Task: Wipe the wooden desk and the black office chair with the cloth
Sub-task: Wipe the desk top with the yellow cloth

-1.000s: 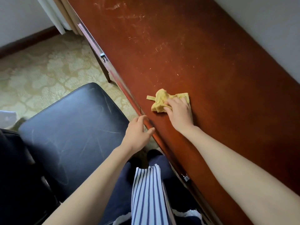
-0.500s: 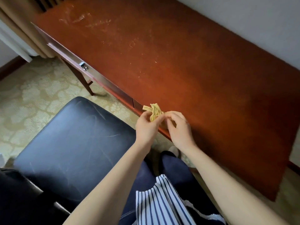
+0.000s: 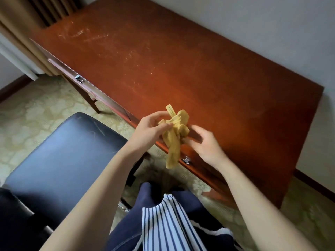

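Standing at the near long edge of the table [image 3: 181,73], about midway along it. Gripping cloth [image 3: 175,136] in left hand [image 3: 150,130], thumb and fingers curled round its bunched upper part. Held in the air over the near edge, clear of the top; yellow, crumpled, narrow tag sticking up, long tail hanging down in front of the drawer front. Right hand [image 3: 205,144] just beside the cloth on its right, also over the near edge; fingers [image 3: 186,140] curled, tips at the cloth's lower fold, blurred; cannot tell whether pinching or only touching. Reddish-brown top, pale scratches and smears toward the far left corner. Two metal drawer pulls on the near side: one [image 3: 79,79] toward the left end, one [image 3: 186,159] below the right hand, just right of the hanging tail. Chair [image 3: 63,151] on the carpet [image 3: 36,115], left of the hands, near the table's near edge but apart from it; black seat, faint scuffs. Curtain [image 3: 27,24] at the table's left end; pale wall [image 3: 253,24] along the far edge. Striped apron [image 3: 166,223] over dark trousers at the bottom of the view
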`<state>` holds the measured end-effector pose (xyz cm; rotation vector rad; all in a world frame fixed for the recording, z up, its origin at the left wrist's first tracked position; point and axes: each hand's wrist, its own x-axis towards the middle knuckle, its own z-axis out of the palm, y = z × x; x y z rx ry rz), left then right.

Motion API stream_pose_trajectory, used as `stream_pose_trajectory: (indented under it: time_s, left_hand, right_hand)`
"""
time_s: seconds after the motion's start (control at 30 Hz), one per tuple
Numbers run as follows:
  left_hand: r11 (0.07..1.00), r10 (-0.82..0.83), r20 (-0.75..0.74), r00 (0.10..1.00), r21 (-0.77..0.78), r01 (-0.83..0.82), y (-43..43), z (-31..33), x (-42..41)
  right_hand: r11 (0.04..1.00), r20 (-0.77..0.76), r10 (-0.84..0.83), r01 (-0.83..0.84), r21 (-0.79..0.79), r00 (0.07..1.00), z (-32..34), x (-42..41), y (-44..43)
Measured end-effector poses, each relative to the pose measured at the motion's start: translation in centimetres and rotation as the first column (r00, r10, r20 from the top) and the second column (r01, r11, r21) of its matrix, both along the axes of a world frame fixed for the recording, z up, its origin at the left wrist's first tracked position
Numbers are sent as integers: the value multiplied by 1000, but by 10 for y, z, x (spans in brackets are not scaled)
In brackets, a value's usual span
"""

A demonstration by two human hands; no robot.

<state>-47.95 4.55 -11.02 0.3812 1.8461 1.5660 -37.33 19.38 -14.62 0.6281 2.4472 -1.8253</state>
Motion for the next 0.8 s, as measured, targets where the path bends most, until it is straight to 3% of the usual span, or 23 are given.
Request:
stream_pose_trajectory:
  time_s: [0.13, 0.27, 0.37, 0.5, 0.6, 0.7, 0.8]
  left_hand:
    - [999, -23, -23, 999, -46, 22, 19, 4, 18]
    - [999, 37, 69, 997, -26, -36, 32, -1, 33]
    - [997, 28, 228, 973, 63, -43, 41, -4, 41]
    - [989, -58, 351, 935, 149, 6, 49, -3, 47]
    - [989, -88, 404, 911, 147, 30, 50, -6, 46]
    - [999, 1, 408, 913, 48, -22, 47, -13, 40]
    - [983, 142, 328, 934, -154, -95, 48, -25, 38]
  right_hand:
    - [993, -136, -71, 84, 88, 988, 3, 24, 24]
    - [997, -167, -70, 77, 32, 983, 4, 38, 52]
    - [988, -127, -93, 76, -131, 988, 1, 39, 63]
    - [909, -16, -58, 47, -414, 998, -9, 40, 60]
    - [874, 19, -72, 73, -480, 997, -18, 45, 53]
    - [873, 24, -88, 89, -479, 996, -23, 49, 56]
    - [918, 61, 99, -67, -391, 993, -22, 55, 62]
